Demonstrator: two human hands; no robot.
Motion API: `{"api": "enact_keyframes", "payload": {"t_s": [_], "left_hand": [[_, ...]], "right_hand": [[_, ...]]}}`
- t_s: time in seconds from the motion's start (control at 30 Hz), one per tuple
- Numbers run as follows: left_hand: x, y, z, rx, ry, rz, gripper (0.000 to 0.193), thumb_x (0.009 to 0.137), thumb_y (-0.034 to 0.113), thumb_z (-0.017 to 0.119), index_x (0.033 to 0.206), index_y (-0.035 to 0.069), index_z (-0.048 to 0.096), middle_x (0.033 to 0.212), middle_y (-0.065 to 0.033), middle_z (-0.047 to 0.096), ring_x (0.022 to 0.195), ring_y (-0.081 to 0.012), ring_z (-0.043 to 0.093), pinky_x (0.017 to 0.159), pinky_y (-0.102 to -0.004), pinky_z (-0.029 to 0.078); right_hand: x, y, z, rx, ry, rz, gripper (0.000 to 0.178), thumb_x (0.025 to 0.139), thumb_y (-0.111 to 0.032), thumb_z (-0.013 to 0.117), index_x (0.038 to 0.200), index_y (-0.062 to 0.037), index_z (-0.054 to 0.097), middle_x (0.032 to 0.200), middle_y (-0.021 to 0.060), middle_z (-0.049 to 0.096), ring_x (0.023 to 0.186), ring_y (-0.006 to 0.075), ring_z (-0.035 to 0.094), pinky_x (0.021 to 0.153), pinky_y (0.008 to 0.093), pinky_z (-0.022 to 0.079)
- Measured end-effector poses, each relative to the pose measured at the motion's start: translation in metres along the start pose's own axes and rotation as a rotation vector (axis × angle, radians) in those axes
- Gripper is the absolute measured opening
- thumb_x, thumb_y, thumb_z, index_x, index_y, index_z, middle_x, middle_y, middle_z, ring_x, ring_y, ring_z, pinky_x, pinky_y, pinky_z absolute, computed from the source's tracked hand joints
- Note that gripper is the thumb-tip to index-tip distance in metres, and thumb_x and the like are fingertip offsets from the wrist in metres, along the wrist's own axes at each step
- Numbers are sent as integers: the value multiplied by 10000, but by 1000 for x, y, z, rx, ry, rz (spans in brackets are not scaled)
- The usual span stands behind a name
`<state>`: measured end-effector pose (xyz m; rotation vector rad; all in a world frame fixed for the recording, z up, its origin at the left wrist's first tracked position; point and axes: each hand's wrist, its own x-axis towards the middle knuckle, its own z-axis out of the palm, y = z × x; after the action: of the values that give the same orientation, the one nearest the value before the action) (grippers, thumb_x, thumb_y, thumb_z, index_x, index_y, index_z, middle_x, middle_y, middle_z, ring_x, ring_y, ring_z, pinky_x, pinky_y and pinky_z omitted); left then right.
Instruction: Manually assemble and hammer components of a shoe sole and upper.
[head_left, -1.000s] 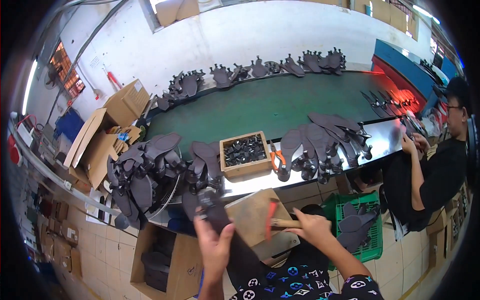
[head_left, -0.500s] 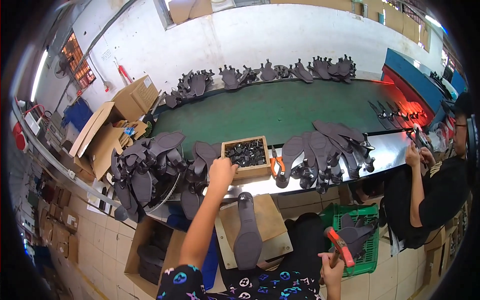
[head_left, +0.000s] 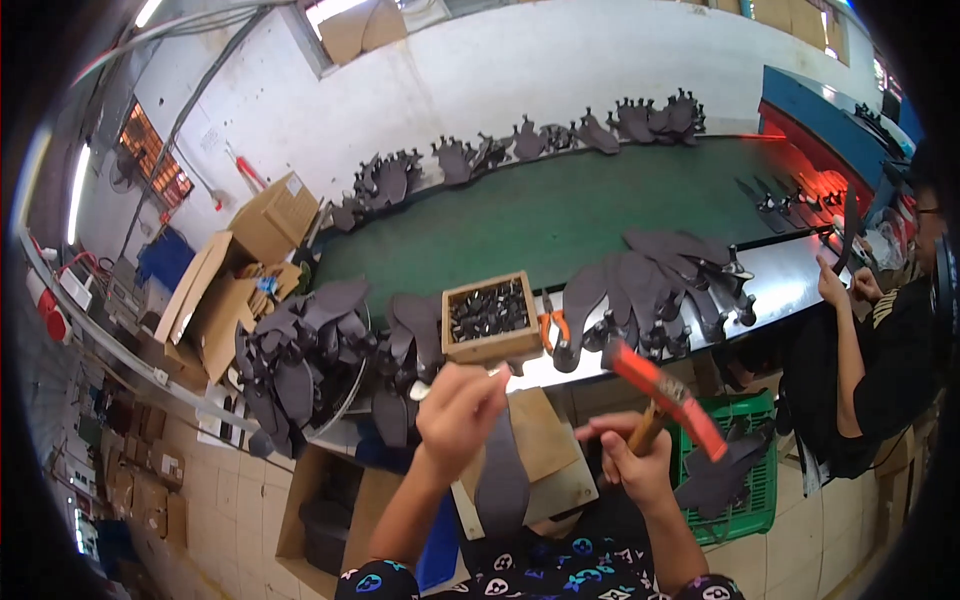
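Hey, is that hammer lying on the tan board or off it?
Off it: the right hand holds the hammer, its red head right of the tan board.

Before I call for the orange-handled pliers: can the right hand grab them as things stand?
Probably not: the right hand grips the hammer, though the pliers lie uncovered beside the wooden box.

One hammer [head_left: 668, 396], one pair of pliers [head_left: 556, 330], one wooden box [head_left: 492, 349], one crate [head_left: 762, 490], many soles [head_left: 502, 485] (exact tally unclear)

sole [head_left: 503, 485] on board [head_left: 545, 430] | hammer [head_left: 668, 393] right of sole | box [head_left: 490, 348] on bench [head_left: 785, 272], behind board | pliers [head_left: 553, 330] just right of box | crate [head_left: 750, 520] right of board | carton [head_left: 375, 510] left
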<state>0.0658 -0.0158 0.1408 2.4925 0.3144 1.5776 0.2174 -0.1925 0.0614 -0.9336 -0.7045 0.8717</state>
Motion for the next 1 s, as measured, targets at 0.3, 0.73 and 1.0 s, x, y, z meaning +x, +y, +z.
{"api": "enact_keyframes", "payload": {"t_s": [0.3, 0.73, 1.0], "left_hand": [[-52, 53, -31, -86, -25, 26, 227, 765, 53, 841, 962, 44, 729, 862, -45, 627, 693, -191, 606, 590, -299, 484], [-134, -64, 11, -230, -203, -678, 281, 808, 125, 780, 1033, -5, 673, 1027, -150, 701, 947, -326, 672, 868, -378, 510], [-146, -50, 0, -278, -189, -670, 270, 803, 57, 761, 1044, -17, 665, 1034, -148, 704, 977, -306, 690, 866, -366, 533]], "right_hand": [[7, -26, 64, 68, -220, 98, 222, 875, -70, 726, 1031, 64, 643, 991, 192, 709, 491, 64, 511, 421, 207, 399], [81, 78, 52, -435, -233, 57, 233, 869, -67, 744, 1061, 56, 693, 1021, 82, 722, 897, 104, 653, 805, 267, 529], [84, 81, 61, -732, -429, -170, 217, 794, -41, 715, 986, 37, 650, 931, 154, 663, 838, 317, 651, 779, 349, 514]]}}
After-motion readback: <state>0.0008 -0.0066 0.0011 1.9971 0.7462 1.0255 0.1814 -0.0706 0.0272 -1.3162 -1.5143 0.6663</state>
